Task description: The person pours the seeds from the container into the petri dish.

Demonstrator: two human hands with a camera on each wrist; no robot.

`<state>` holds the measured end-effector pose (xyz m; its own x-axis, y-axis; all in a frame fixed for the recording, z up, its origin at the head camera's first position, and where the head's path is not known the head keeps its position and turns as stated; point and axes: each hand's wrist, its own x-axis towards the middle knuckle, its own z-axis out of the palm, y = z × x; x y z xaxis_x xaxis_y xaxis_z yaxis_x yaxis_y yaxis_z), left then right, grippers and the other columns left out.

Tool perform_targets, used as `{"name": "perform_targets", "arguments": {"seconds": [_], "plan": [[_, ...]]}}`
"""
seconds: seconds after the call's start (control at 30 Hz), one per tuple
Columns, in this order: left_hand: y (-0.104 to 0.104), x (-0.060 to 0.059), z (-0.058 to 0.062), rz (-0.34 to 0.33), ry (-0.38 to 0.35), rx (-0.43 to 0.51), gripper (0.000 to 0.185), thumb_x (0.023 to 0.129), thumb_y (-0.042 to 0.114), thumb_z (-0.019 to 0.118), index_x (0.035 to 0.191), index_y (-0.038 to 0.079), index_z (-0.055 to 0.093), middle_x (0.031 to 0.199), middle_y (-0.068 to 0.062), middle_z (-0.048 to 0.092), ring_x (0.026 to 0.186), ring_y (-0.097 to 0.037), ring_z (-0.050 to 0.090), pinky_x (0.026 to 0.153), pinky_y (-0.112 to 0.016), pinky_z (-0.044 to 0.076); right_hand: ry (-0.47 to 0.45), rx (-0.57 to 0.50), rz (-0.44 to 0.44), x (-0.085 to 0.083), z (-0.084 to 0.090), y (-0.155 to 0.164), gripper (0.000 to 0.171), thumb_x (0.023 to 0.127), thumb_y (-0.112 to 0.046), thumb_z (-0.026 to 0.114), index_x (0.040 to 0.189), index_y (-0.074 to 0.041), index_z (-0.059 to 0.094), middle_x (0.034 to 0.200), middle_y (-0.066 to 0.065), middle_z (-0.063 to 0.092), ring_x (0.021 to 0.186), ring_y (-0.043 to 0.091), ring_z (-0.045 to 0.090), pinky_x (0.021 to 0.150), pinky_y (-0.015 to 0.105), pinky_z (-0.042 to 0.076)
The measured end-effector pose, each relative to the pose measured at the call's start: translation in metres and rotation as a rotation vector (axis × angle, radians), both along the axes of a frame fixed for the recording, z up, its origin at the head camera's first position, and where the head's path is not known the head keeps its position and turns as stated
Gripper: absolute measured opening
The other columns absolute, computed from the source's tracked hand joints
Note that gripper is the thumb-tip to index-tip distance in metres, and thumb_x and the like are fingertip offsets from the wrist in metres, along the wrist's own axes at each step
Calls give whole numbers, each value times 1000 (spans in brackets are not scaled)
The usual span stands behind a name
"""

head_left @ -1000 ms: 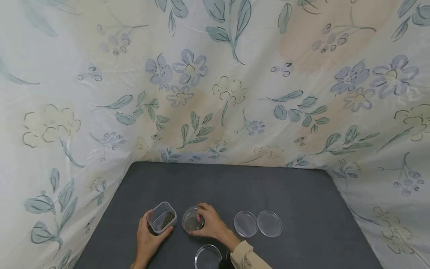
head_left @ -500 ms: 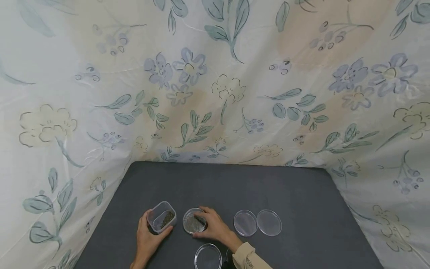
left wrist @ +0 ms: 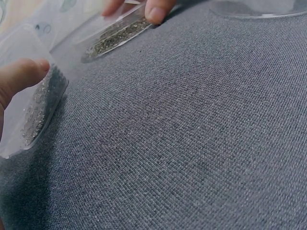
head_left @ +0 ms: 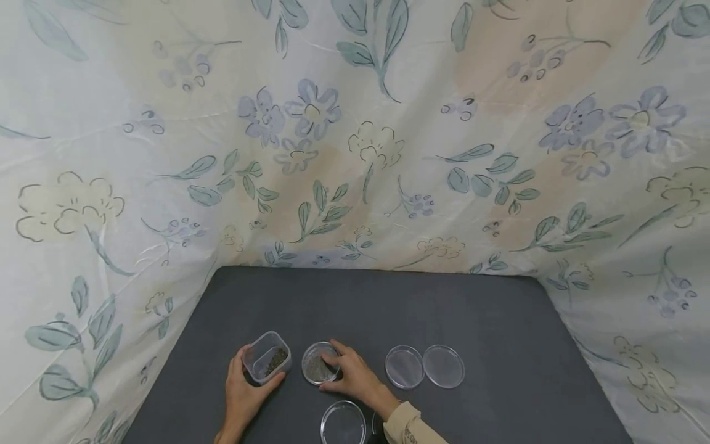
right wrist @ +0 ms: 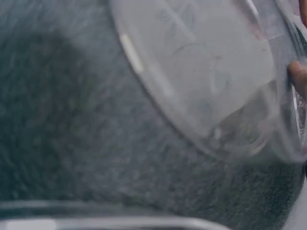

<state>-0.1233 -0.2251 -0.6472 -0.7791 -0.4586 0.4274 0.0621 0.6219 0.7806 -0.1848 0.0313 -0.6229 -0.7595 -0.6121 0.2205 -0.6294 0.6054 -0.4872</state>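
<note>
The left hand (head_left: 244,394) is gripping the tilted seed container (head_left: 267,357); the right hand (head_left: 355,377) is pinching the seed-filled dish (head_left: 318,365) beside it.

- The left hand (head_left: 242,394), low and left of centre in the frame, gripped a clear square tub (head_left: 267,357) holding dark grains.
- Just right of it, the right hand (head_left: 350,376) held a round dish (head_left: 318,363) of the same dark grains, fingers curled over its right rim.
- Two empty clear dishes (head_left: 424,366) lay side by side, touching, further right.
- Another empty dish (head_left: 342,422) sat at the bottom edge.
- All rested on a grey tabletop (head_left: 388,308).
- A floral sheet (head_left: 355,135) filled the upper frame.
</note>
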Motion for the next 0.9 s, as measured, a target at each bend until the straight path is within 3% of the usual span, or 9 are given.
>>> {"name": "perform_targets", "arguments": {"seconds": [0.27, 0.7, 0.9], "plan": [[1, 2, 6, 8, -72, -18, 105, 53, 20, 102, 142, -3, 51, 123, -20, 61, 107, -18, 53, 92, -21, 42, -13, 47, -22, 2, 1, -2, 68, 80, -45, 86, 137, -13, 66, 151, 23, 52, 135, 39, 56, 107, 49, 53], [2, 0, 11, 5, -79, -13, 104, 53, 19, 102, 141, -3, 51, 123, -21, 61, 107, -19, 54, 90, -15, 40, -41, 81, -34, -1, 12, -1, 70, 77, -46, 88, 136, -15, 67, 149, 21, 53, 133, 37, 57, 107, 47, 54], [1, -1, 12, 8, -63, -11, 104, 51, 17, 102, 140, -2, 52, 122, -20, 62, 106, -12, 52, 89, -11, 38, -63, -9, -21, -6, 20, 10, 78, 75, -48, 89, 140, -14, 62, 149, 22, 51, 132, 40, 56, 104, 53, 54]]}}
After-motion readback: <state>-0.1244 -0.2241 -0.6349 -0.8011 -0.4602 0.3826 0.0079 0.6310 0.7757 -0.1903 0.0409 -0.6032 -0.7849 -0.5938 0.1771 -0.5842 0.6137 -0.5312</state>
